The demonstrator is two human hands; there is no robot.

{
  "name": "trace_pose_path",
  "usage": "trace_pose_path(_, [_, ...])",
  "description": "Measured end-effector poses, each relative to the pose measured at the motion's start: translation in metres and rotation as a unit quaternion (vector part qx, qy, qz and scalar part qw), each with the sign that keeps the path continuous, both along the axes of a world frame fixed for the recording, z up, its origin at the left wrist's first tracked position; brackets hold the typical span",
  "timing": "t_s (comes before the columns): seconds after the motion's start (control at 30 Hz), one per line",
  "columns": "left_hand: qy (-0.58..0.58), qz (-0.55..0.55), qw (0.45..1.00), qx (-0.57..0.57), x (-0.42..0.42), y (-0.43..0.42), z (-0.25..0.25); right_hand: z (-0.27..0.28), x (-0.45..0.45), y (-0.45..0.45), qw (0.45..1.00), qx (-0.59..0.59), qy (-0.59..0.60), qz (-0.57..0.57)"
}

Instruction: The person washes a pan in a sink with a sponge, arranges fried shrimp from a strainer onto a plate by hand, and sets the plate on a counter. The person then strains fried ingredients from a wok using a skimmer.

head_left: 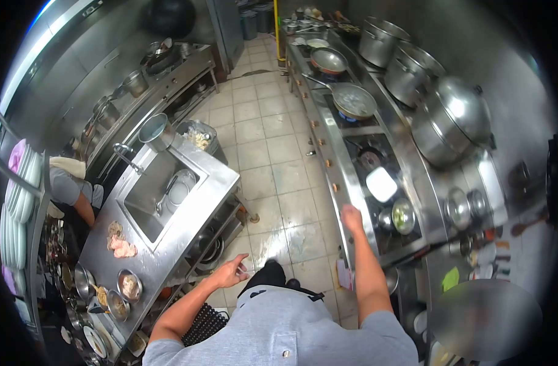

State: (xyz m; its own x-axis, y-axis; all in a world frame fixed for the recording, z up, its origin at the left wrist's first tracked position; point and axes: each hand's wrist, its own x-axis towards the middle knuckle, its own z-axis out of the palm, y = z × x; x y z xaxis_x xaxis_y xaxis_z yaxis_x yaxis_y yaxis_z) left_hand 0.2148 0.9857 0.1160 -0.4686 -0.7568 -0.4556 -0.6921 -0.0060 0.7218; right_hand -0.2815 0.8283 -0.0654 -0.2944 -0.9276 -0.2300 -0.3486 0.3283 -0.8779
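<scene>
My left hand [231,272] hangs in the air above the floor, between the sink counter and my body, with its fingers apart and nothing in them. Over the front edge of the stove [346,204] is my right hand [351,218], blurred, its fingers too smeared to read. Just beyond it lies a white square plate [382,184] on the stove top. To its right is a metal bowl of green pieces [404,216]. Farther along the stove, a pan [354,100] of clear liquid sits over a blue flame, and another pan [329,60] stands behind it.
Large steel pots [452,122] line the back of the stove. On the left are a sink counter [221,183] with raw meat [121,246] and small bowls [129,285], and a co-worker's arm [84,208]. A bin [201,137] stands beyond the sink. Tiled floor [279,158] runs between.
</scene>
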Motion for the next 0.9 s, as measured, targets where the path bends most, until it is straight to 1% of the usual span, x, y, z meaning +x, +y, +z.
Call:
trace_pose_path(0.03, [0.006,0.023,1.0,0.005,0.004,-0.017,-0.004,0.051,0.035,-0.061,0.989,-0.035,-0.142,-0.02])
trace_pose_path(0.07, [0.01,0.043,0.999,0.01,0.007,-0.038,-0.007,0.089,0.066,-0.111,0.983,-0.052,-0.175,-0.015])
trace_pose_path(0.1, [0.026,0.061,0.998,0.01,0.008,-0.061,-0.007,0.114,0.091,-0.154,0.985,-0.069,-0.158,0.024])
trace_pose_path(0.13, [0.026,0.059,0.998,0.01,0.008,-0.089,-0.01,0.126,0.113,-0.192,0.984,-0.089,-0.14,0.059])
trace_pose_path(0.2, [0.06,0.091,0.994,0.019,0.009,-0.153,-0.013,0.107,0.146,-0.251,0.973,-0.119,-0.094,0.177])
trace_pose_path(0.27, [0.065,0.105,0.992,-0.011,0.007,-0.226,-0.016,0.104,0.174,-0.272,0.957,-0.113,0.011,0.266])
trace_pose_path(0.3, [0.076,0.104,0.992,-0.016,0.002,-0.264,-0.013,0.123,0.178,-0.276,0.938,-0.057,0.076,0.333])
trace_pose_path(0.33, [0.084,0.104,0.991,-0.021,-0.001,-0.302,-0.008,0.14,0.182,-0.278,0.907,0.0,0.136,0.398])
trace_pose_path(0.4, [0.084,0.089,0.992,-0.038,-0.009,-0.381,0.009,0.123,0.166,-0.289,0.889,0.017,0.155,0.431])
trace_pose_path(0.47, [0.076,0.059,0.995,-0.034,-0.015,-0.462,0.02,0.119,0.142,-0.302,0.921,0.035,0.119,0.37])
trace_pose_path(0.53, [0.083,0.046,0.995,-0.045,-0.026,-0.542,0.041,0.136,0.116,-0.325,0.958,0.091,0.032,0.269])
trace_pose_path(0.6, [0.078,0.031,0.996,-0.043,-0.032,-0.62,0.035,0.123,0.081,-0.359,0.975,0.089,0.054,0.197])
trace_pose_path(0.63, [0.055,0.015,0.997,-0.051,-0.037,-0.66,0.037,0.125,0.072,-0.385,0.977,0.089,0.049,0.189])
trace_pose_path(0.7, [0.027,0.001,0.997,-0.068,-0.052,-0.732,0.038,0.152,0.054,-0.443,0.996,0.025,-0.056,0.061])
trace_pose_path(0.73, [0.024,-0.005,0.997,-0.068,-0.058,-0.767,0.036,0.168,0.05,-0.481,0.995,0.032,-0.097,0.013])
trace_pose_path(0.8, [-0.02,-0.034,0.988,-0.15,-0.073,-0.837,0.034,0.159,0.032,-0.558,0.999,-0.041,-0.035,0.002])
trace_pose_path(0.87, [-0.041,-0.029,0.986,-0.16,-0.091,-0.903,0.048,0.179,0.031,-0.644,0.994,-0.091,-0.064,0.009])
trace_pose_path(0.9, [-0.057,-0.03,0.98,-0.186,-0.1,-0.938,0.059,0.192,0.033,-0.689,0.99,-0.111,-0.087,0.026])
